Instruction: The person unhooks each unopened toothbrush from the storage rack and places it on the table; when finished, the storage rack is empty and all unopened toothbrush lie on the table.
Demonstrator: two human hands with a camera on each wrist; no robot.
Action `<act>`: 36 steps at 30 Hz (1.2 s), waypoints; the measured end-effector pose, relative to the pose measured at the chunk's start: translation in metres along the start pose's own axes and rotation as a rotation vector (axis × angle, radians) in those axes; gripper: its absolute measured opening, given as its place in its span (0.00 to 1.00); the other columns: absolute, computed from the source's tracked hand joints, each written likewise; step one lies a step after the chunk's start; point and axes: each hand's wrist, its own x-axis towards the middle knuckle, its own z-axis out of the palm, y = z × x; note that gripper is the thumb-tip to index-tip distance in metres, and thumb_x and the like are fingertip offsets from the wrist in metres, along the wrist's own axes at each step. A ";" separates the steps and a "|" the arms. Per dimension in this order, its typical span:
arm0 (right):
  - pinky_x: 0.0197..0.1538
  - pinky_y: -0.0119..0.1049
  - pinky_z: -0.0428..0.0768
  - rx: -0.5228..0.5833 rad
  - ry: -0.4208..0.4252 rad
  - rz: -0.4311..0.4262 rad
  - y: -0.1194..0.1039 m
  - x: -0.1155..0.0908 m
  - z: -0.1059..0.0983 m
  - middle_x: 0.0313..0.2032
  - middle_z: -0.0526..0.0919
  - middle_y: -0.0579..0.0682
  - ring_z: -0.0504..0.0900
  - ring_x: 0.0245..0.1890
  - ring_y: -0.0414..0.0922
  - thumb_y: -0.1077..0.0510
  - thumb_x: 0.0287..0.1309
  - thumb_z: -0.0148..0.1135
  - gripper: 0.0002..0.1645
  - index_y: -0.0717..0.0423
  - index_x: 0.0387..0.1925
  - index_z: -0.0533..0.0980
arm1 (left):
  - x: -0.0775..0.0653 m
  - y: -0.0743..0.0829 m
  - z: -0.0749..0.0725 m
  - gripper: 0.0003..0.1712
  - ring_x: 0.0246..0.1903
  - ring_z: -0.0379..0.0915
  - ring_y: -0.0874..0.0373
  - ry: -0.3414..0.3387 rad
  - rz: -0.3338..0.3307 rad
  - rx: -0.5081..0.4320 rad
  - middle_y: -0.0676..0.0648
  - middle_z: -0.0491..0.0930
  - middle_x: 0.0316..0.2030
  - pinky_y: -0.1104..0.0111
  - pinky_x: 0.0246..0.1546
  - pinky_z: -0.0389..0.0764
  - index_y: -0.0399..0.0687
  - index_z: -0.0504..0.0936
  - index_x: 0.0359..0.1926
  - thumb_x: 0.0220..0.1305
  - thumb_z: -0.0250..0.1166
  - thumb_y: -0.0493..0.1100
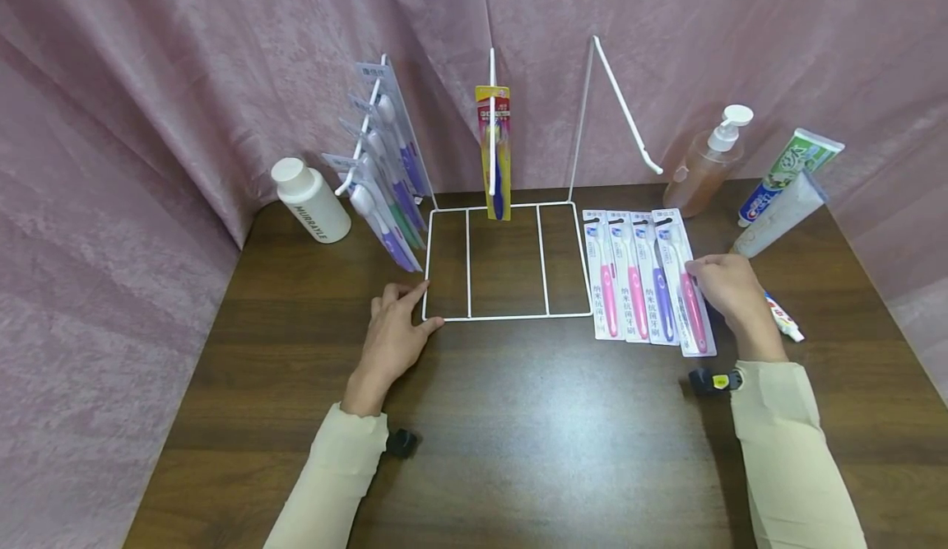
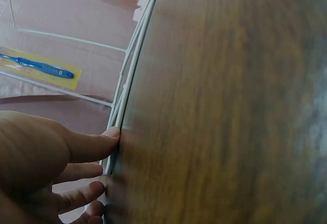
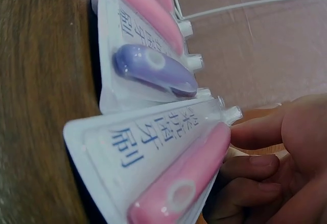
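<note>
At its front left corner, my left hand (image 1: 392, 339) holds the white wire display rack (image 1: 511, 318), thumb on the front rod and fingers at the side. My right hand (image 1: 729, 290) grips the right edge of a packaged pink toothbrush (image 1: 692, 310), with the thumb on its edge and fingers curled beneath in the right wrist view. This pack lies at a slight slant, the rightmost in a row. Beside it are a packaged purple toothbrush (image 1: 662, 294) and two packaged pink toothbrushes (image 1: 635, 290). Several packaged toothbrushes (image 1: 392, 170) hang on the rack's left hook; a yellow-backed packaged toothbrush (image 1: 498, 179) hangs on the middle one.
The right hook (image 1: 625, 104) is bare. A white bottle (image 1: 311, 201) stands left of the rack. On the right are a pump bottle (image 1: 707, 162), a green-and-blue toothpaste tube (image 1: 788, 174), a pale tube (image 1: 781, 216) and a small tube (image 1: 783, 318) partly behind my wrist. A pink curtain (image 1: 296, 55) hangs behind.
</note>
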 end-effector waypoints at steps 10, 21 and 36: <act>0.47 0.44 0.75 0.019 0.001 0.024 0.007 0.003 0.003 0.47 0.85 0.64 0.81 0.45 0.53 0.48 0.87 0.46 0.36 0.78 0.70 0.78 | 0.000 0.001 -0.001 0.44 0.71 0.65 0.31 -0.034 -0.027 0.002 0.32 0.69 0.78 0.40 0.75 0.75 0.44 0.71 0.87 0.78 0.76 0.47; 0.54 0.51 0.76 -0.025 0.046 0.054 0.007 -0.001 0.004 0.66 0.80 0.75 0.80 0.61 0.67 0.45 0.87 0.48 0.38 0.75 0.73 0.77 | 0.000 -0.001 -0.001 0.43 0.69 0.65 0.31 -0.013 -0.004 -0.012 0.30 0.71 0.77 0.38 0.73 0.75 0.42 0.72 0.86 0.77 0.77 0.45; 0.69 0.68 0.75 -0.051 0.118 0.076 0.006 -0.003 0.006 0.73 0.78 0.77 0.76 0.70 0.73 0.43 0.86 0.52 0.37 0.72 0.72 0.79 | 0.001 0.001 -0.002 0.43 0.71 0.65 0.30 -0.019 -0.010 -0.001 0.30 0.70 0.77 0.38 0.75 0.74 0.43 0.72 0.86 0.77 0.77 0.46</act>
